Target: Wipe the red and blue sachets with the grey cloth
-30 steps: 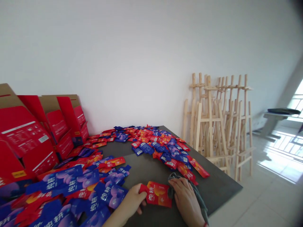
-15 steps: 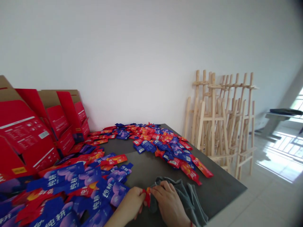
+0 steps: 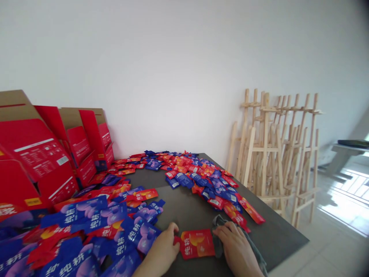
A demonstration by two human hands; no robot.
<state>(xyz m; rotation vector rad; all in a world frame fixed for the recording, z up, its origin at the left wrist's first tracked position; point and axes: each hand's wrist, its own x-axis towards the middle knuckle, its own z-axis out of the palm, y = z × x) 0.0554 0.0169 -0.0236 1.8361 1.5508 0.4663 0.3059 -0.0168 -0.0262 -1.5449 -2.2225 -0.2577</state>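
Note:
A red pouch (image 3: pixel 198 243) with orange fruit printed on it lies flat low over the dark table, its front facing up. My left hand (image 3: pixel 163 248) is closed on the narrow left end of this pouch. At the pouch's right end, a grey-green cloth (image 3: pixel 219 222) is bunched under my right hand (image 3: pixel 235 246). The fingers of that hand are curled over the cloth, which touches the pouch's right edge. Part of the cloth hangs out behind the right wrist. Left of my left hand, blue and red pouches (image 3: pixel 141 232) are heaped.
Open red cartons (image 3: pixel 82 148) stand along the left against the wall. Another pile of red and blue pouches (image 3: pixel 198 175) stretches across the back and right of the dark table (image 3: pixel 184 204). Beyond the right table edge, wooden easels (image 3: pixel 266 154) lean together on the floor.
The cloth and my right hand have moved right, away from my left hand, exposing the front of the red pouch. The camera view has shifted slightly left.

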